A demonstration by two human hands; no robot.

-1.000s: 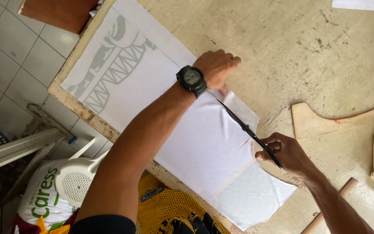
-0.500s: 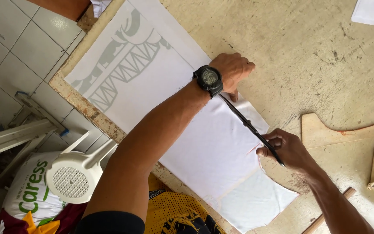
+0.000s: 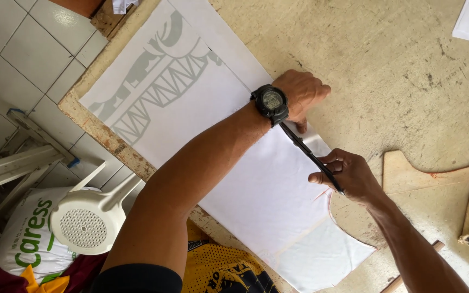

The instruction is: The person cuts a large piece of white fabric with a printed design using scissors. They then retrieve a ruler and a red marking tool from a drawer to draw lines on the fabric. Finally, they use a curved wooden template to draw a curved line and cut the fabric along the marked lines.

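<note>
The left hand [image 3: 302, 93], wearing a black wristwatch [image 3: 271, 103], is pressing flat with fingers curled on the far edge of a large white sheet [image 3: 256, 184] lying across the pale worktop [image 3: 386, 70]. The right hand [image 3: 348, 173] is closing its fingers around a long, thin black tool [image 3: 309, 154], holding it at a slant against the sheet's right edge; the tool's far end is reaching toward the left hand. Whether it is a blade or a pen cannot be told. A grey printed pattern [image 3: 153, 87] is showing on the sheet's far-left part. A cut wooden board [image 3: 435, 179] is lying to the right. A white plastic stool [image 3: 90, 217] is standing on the tiled floor [image 3: 23, 59] at near left.
</note>
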